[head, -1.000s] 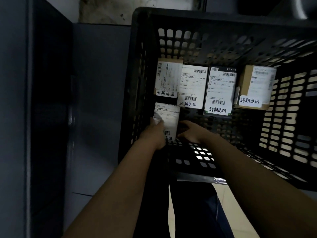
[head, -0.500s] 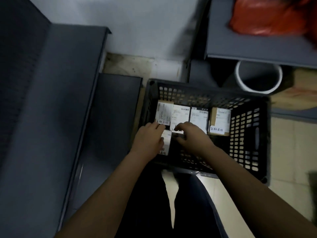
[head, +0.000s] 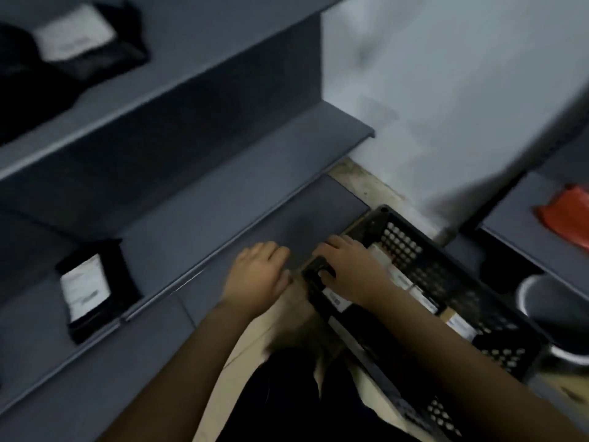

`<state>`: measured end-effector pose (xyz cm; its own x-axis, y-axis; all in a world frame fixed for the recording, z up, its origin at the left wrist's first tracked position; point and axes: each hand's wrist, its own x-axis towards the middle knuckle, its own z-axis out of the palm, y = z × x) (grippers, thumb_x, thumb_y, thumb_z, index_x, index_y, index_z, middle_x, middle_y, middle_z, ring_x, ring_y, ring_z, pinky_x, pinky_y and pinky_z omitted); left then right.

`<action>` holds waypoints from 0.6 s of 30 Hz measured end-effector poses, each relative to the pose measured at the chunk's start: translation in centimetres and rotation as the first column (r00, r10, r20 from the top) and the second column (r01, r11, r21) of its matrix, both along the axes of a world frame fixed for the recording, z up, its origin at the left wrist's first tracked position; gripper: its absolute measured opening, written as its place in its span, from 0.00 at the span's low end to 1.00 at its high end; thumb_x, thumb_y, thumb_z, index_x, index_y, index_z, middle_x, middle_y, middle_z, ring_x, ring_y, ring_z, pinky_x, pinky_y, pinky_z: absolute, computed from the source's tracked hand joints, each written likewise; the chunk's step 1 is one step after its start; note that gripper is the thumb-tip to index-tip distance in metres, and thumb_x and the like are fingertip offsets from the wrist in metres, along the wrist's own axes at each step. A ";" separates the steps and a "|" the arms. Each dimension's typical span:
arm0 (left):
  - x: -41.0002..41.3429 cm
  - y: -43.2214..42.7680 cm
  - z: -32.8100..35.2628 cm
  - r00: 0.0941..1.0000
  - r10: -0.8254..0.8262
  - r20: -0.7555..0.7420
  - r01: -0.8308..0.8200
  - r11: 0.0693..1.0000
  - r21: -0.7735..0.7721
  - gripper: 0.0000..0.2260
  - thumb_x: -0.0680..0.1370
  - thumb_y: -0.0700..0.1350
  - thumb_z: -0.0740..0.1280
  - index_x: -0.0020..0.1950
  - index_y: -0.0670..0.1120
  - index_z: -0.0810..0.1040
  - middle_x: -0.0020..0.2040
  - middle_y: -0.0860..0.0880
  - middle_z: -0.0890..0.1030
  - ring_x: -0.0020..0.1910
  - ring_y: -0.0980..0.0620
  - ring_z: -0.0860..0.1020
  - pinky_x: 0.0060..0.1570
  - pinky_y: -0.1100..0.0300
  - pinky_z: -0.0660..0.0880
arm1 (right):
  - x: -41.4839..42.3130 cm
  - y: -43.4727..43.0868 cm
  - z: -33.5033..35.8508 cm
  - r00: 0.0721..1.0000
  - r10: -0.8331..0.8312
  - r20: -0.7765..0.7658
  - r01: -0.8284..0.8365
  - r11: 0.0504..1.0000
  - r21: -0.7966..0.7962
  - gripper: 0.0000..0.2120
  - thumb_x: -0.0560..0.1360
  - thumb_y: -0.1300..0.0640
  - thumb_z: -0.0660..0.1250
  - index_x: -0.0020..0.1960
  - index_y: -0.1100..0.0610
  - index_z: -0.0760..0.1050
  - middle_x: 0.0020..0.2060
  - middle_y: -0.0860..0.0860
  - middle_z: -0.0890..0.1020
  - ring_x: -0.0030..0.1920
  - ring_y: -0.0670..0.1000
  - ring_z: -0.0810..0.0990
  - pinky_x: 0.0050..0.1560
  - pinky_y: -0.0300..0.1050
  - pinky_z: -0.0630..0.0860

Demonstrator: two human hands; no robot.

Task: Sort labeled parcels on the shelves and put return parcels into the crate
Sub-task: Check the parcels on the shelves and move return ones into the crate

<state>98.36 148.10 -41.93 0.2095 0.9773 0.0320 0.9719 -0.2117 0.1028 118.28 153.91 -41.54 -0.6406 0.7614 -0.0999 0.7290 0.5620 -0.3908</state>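
Observation:
The black perforated crate (head: pixel 424 250) stands on the floor at the right, with several labelled parcels (head: pixel 456 321) lying in a row inside it. My right hand (head: pixel 353 269) hovers over the crate's near left corner, its fingers spread down at the rim; the blur hides whether they touch it. My left hand (head: pixel 258 275) is outside the crate, over the edge of the lowest shelf, loosely curled and holding nothing. A black mailer parcel with a white label (head: pixel 87 290) lies on the low shelf at the left.
Grey shelves (head: pixel 197 193) step up on the left; a second black labelled parcel (head: pixel 73 43) lies on an upper one. A red bag (head: pixel 567 215) lies on the right-hand shelf, with a white bucket (head: pixel 557 311) below it. A white wall stands behind.
Both hands have come up out of the crate, leaving the parcel inside. The view has swung left and upward, showing the shelves, and the left hand has moved leftward off the crate.

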 end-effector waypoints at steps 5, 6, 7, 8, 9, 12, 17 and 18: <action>-6.7 -10.2 4.2 0.947 0.319 -0.049 -0.315 0.946 0.071 0.16 0.72 0.53 0.58 0.51 0.45 0.79 0.45 0.46 0.79 0.42 0.44 0.78 0.40 0.53 0.74 | -8.9 -3.7 4.1 0.954 0.293 -0.060 -0.287 0.953 0.096 0.15 0.76 0.55 0.65 0.63 0.55 0.74 0.58 0.53 0.76 0.61 0.56 0.72 0.61 0.51 0.70; -8.1 -12.5 4.8 0.924 0.379 -0.051 -0.373 0.923 0.097 0.17 0.73 0.53 0.58 0.51 0.46 0.79 0.45 0.46 0.78 0.42 0.44 0.78 0.41 0.53 0.74 | -10.9 -4.8 4.9 0.936 0.342 -0.076 -0.333 0.936 0.110 0.16 0.77 0.55 0.65 0.64 0.55 0.74 0.59 0.52 0.75 0.61 0.55 0.72 0.62 0.51 0.69; -9.3 -14.8 5.4 0.898 0.437 -0.053 -0.428 0.895 0.124 0.17 0.73 0.53 0.58 0.51 0.46 0.78 0.45 0.46 0.78 0.43 0.44 0.78 0.41 0.53 0.74 | -13.0 -6.1 5.5 0.915 0.394 -0.087 -0.383 0.916 0.120 0.16 0.77 0.55 0.65 0.64 0.54 0.74 0.59 0.52 0.75 0.62 0.54 0.71 0.63 0.50 0.69; -10.4 -17.2 5.9 0.870 0.491 -0.055 -0.479 0.865 0.148 0.17 0.73 0.53 0.58 0.51 0.45 0.78 0.45 0.46 0.78 0.43 0.44 0.78 0.41 0.54 0.74 | -14.9 -7.5 6.1 0.890 0.446 -0.090 -0.434 0.892 0.127 0.16 0.77 0.54 0.65 0.65 0.54 0.73 0.60 0.51 0.75 0.63 0.54 0.70 0.64 0.49 0.68; -11.5 -19.7 6.4 0.838 0.542 -0.055 -0.528 0.832 0.170 0.17 0.73 0.53 0.58 0.52 0.45 0.78 0.45 0.47 0.78 0.43 0.44 0.77 0.41 0.54 0.73 | -16.9 -9.1 6.5 0.862 0.499 -0.088 -0.487 0.864 0.129 0.16 0.78 0.54 0.65 0.65 0.53 0.73 0.61 0.50 0.74 0.64 0.53 0.70 0.65 0.48 0.67; -14.4 -27.8 7.6 0.728 0.685 -0.027 -0.667 0.716 0.205 0.17 0.73 0.53 0.59 0.55 0.46 0.78 0.47 0.47 0.78 0.45 0.44 0.77 0.42 0.54 0.73 | -22.5 -14.9 7.7 0.761 0.644 -0.080 -0.632 0.763 0.134 0.17 0.78 0.54 0.64 0.66 0.52 0.72 0.62 0.49 0.73 0.64 0.52 0.69 0.66 0.46 0.65; -18.0 -41.8 9.3 0.527 0.850 0.007 -0.822 0.507 0.258 0.17 0.74 0.54 0.59 0.56 0.48 0.77 0.46 0.48 0.78 0.45 0.44 0.77 0.40 0.53 0.72 | -31.4 -26.6 9.5 0.578 0.811 -0.087 -0.793 0.584 0.172 0.17 0.78 0.53 0.64 0.66 0.51 0.72 0.61 0.47 0.73 0.64 0.51 0.68 0.65 0.44 0.63; -18.7 -44.6 9.6 0.490 0.872 0.002 -0.840 0.472 0.268 0.17 0.74 0.54 0.59 0.56 0.47 0.77 0.47 0.49 0.78 0.45 0.45 0.77 0.41 0.53 0.72 | -33.0 -29.0 9.8 0.535 0.840 -0.085 -0.821 0.541 0.180 0.17 0.79 0.52 0.63 0.66 0.51 0.71 0.62 0.47 0.72 0.64 0.50 0.68 0.65 0.43 0.63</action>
